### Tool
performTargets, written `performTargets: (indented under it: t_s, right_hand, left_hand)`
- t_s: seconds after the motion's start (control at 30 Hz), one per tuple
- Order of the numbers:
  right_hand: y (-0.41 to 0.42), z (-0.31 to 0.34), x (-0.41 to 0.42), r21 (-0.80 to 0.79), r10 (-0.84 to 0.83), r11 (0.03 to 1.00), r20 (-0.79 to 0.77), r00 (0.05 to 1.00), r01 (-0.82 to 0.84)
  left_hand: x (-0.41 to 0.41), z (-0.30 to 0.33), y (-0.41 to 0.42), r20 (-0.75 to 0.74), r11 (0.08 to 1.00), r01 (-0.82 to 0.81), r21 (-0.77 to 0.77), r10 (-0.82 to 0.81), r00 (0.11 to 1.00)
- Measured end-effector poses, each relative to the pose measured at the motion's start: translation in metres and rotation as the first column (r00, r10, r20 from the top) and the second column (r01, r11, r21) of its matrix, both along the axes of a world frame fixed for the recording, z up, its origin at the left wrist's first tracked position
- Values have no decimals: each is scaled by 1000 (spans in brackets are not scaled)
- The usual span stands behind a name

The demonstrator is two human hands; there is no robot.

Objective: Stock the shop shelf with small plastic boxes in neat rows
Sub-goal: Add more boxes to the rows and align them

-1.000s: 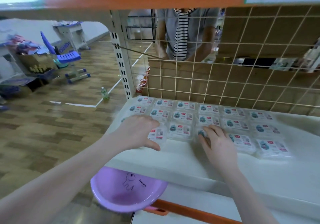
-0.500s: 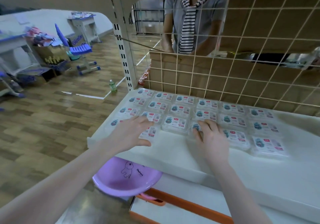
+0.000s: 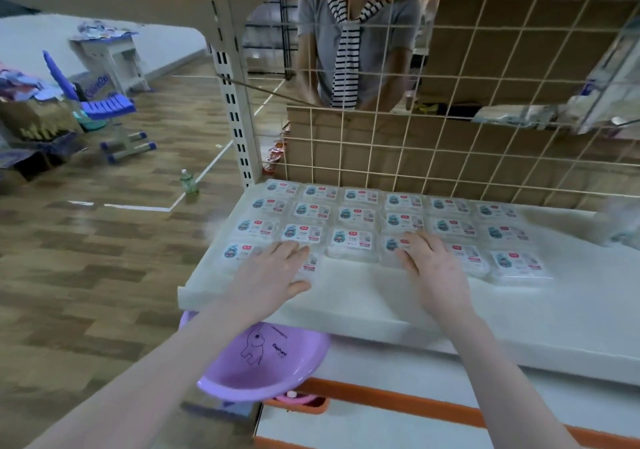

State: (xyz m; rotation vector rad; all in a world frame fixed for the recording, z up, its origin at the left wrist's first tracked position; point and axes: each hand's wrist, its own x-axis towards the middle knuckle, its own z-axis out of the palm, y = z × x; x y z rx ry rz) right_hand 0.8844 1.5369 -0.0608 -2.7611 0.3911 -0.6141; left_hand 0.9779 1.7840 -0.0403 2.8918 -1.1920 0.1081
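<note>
Left hand (image 3: 273, 272) and right hand (image 3: 434, 266) forward, palms down, fingers flat.

- purple basin (image 3: 263, 376) with elephant print, under the shelf's left front corner
- green bottle (image 3: 188, 182) upright on the wood floor, beside a white floor line
- blue chair (image 3: 100, 105) far left, near open cardboard boxes (image 3: 34, 126)
- person in grey shirt with striped scarf (image 3: 346, 57) behind the wire grid (image 3: 450, 157)
- white side table (image 3: 110, 57) by the wall, clutter on top
</note>
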Motion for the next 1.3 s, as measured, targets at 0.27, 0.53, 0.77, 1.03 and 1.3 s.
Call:
performTargets:
  t_s: [0.27,0.53,0.77,1.03,1.3]
  right_hand:
    - [27,-1,-70,103,-362,928,25,932,358]
    - [42,-10,-172,149,-623,770,-35,782,620]
    - [9,4,-247,109,-726,682,-13,687,723]
    - [-83,8,-359,66,-793,608,28,608,791]
    - [-186,13,-452,45,-812,584,8,584,811]
  left_hand:
    - [-8,-2,-5,-20,968,137,-208,-145,989]
    - [-39,-7,-47,-14,941,282,-187,-289,957]
    - [-103,5,-122,-9,890,411,-197,-421,907]
    - [-224,9,-252,-57,839,481,-255,-510,858]
    - [-319,14,-360,-84,811,504,-298,-548,832]
